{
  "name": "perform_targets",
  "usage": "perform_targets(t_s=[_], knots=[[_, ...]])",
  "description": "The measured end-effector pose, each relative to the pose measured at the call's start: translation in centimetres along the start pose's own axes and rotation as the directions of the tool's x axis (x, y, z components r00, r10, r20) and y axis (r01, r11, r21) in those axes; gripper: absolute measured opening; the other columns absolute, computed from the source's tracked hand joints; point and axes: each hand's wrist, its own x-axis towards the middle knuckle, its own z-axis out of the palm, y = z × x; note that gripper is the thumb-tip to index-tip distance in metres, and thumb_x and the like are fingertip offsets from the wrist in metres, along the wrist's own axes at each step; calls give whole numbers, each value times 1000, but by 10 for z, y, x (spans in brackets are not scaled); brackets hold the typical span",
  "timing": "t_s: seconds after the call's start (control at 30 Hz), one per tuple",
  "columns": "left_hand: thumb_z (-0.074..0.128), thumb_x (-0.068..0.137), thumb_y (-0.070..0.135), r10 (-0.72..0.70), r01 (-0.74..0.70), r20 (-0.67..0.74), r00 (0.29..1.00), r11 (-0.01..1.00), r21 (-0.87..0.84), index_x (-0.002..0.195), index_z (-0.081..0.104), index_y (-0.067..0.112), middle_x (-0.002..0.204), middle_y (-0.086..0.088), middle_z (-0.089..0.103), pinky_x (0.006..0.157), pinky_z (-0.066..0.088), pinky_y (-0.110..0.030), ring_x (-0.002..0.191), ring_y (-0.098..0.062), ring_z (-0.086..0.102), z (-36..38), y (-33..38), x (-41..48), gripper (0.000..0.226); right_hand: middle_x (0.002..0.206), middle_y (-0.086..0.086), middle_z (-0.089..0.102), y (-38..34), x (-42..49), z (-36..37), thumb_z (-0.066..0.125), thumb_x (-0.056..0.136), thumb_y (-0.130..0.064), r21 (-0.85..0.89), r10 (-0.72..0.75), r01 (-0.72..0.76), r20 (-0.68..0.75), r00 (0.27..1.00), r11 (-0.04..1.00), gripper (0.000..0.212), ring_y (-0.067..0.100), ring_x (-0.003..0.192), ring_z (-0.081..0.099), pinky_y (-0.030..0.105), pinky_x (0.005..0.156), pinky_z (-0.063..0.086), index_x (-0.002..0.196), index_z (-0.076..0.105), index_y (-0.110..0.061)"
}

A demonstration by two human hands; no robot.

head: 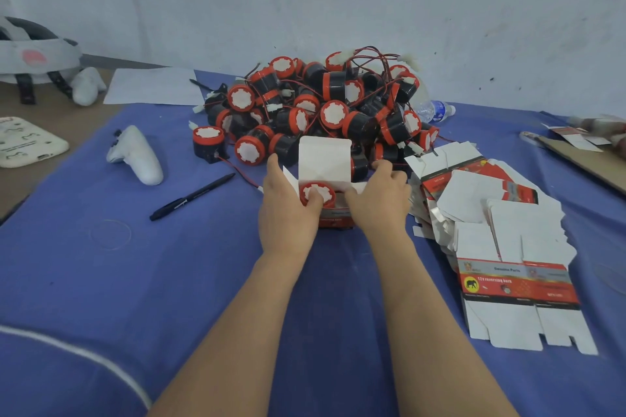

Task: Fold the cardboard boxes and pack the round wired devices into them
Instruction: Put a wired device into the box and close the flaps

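On the bench [169, 281], before the device pile [321, 105] and flat boxes [515, 281], left hand [288, 210] and right hand [379, 200] grip an open box [325, 156]. The left thumb presses a device [329, 195] inside. This looks like the packing step; next probably comes closing the lid.

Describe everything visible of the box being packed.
The box is small cardboard, white inside, red print outside. It stands on the blue cloth before the device pile, lid flap raised, side flaps splayed. A round device, red rim and white face, sits in its mouth. The left hand grips its left side, thumb on the device; the right hand grips its right side.
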Motion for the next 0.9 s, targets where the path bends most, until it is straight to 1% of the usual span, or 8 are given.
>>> perform_targets(t_s=[0.2, 0.33, 0.47, 0.53, 0.6, 0.67, 0.73, 0.9], knots=[[57, 92, 13, 108, -108, -20, 994, 994, -4, 150, 17, 18, 137, -4, 40, 73, 45, -30, 106, -23, 53, 1, 5, -3, 71, 112, 7, 55, -5, -5, 5, 54, 87, -1, 223, -85, 102, -85, 993, 969, 28, 19, 87, 48, 23, 58, 34, 110, 43, -12], [59, 92, 16, 174, -175, 25, 984, 984, 23, 125, 43, 13, 124, -3, 45, 70, 46, -37, 93, -24, 54, -1, 3, -4, 36, 103, 4, 64, -5, -11, 5, 58, 93, -21, 208, -351, 343, 1, 936, 916, 17, 18, 92, 56, 31, 77, 47, 103, 64, -10], [60, 92, 37, 165, -163, 80, 983, 986, -25, 96, 64, 13, 115, 10, 48, 71, 39, -13, 88, -4, 50, 1, -4, 2, 25, 73, 3, 64, 8, -4, 0, 52, 96, -29, 318, -349, 318, 45, 936, 893, 34, 13, 72, 54, 26, 58, 36, 76, 71, -8], [55, 96, 31, 67, -54, 79, 995, 985, -161, 95, 69, 9, 123, 6, 45, 69, 38, -3, 84, -3, 54, 1, -5, 7, 26, 89, 7, 64, 13, 1, 3, 57, 94, -22, 367, -327, 283, 62, 943, 886, 22, 16, 89, 55, 20, 67, 37, 84, 73, -9], [53, 96, 18, 24, -5, 98, 995, 981, -194, 119, 59, 11, 133, 0, 38, 79, 43, -10, 96, -18, 59, -1, -7, 9, 25, 115, 7, 59, 17, 2, 6, 61, 92, -21, 404, -262, 190, 130, 956, 895, 19, 17, 105, 55, 19, 80, 40, 108, 65, -13], [53, 95, 11, 2, 31, 140, 990, 972, -231, 144, 34, 17, 137, 8, 37, 92, 47, -30, 113, -28, 54, -2, -9, 12, 53, 129, -4, 50, 21, 2, 6, 63, 91, -19, 516, -225, 89, 208, 952, 852, 51, 10, 115, 48, 8, 77, 40, 138, 41, -18], [53, 95, 9, -42, 108, 197, 980, 935, -338, 150, 25, 21, 120, 34, 44, 91, 46, -30, 113, -14, 51, -2, -10, 14, 63, 128, -11, 46, 23, 1, 4, 63, 91, -13, 661, -239, 6, 262, 935, 750, 79, 5, 116, 44, 1, 70, 42, 152, 13, -23], [43, 93, -5, -50, 137, 207, 977, 890, -436, 84, 60, 32, 95, 2, 64, 59, 50, -21, 75, -10, 60, -6, -12, 17, 41, 116, -5, 59, 21, -1, 3, 56, 92, -5, 577, -334, 153, 222, 916, 802, 37, 17, 109, 57, 18, 82, 47, 123, 53, -25]])
